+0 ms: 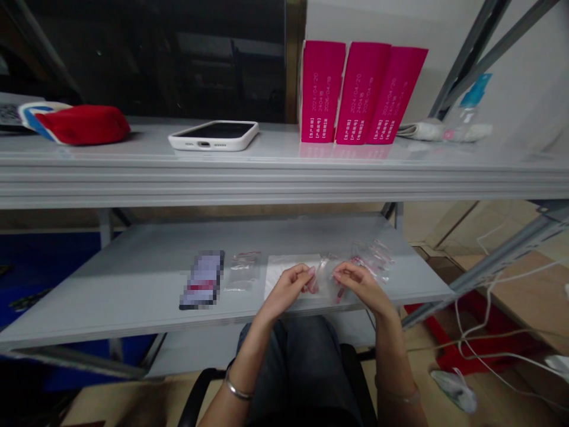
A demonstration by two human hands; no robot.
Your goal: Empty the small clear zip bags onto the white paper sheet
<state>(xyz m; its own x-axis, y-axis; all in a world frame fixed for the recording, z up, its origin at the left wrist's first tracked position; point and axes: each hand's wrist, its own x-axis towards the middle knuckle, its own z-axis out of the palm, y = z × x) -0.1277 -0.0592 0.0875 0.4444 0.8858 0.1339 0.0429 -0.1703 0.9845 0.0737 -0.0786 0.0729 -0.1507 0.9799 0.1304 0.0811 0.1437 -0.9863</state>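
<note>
Your left hand (288,289) and right hand (361,283) each pinch one side of the small clear bag (324,274), keeping it spread above the shelf (133,279).

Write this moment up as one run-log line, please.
left hand: pinching small clear bag | right hand: pinching same bag | place: above lower shelf | nearby: pile of clear bags

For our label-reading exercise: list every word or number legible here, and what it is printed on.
"2024-04-20": sideways on each pink box.
"2026-04-19": beside it, less certain.
Bracketed labels below: too small.
Flat item on lower shelf: blurred.
Clear bag between left hand and right hand: unreadable.
</note>
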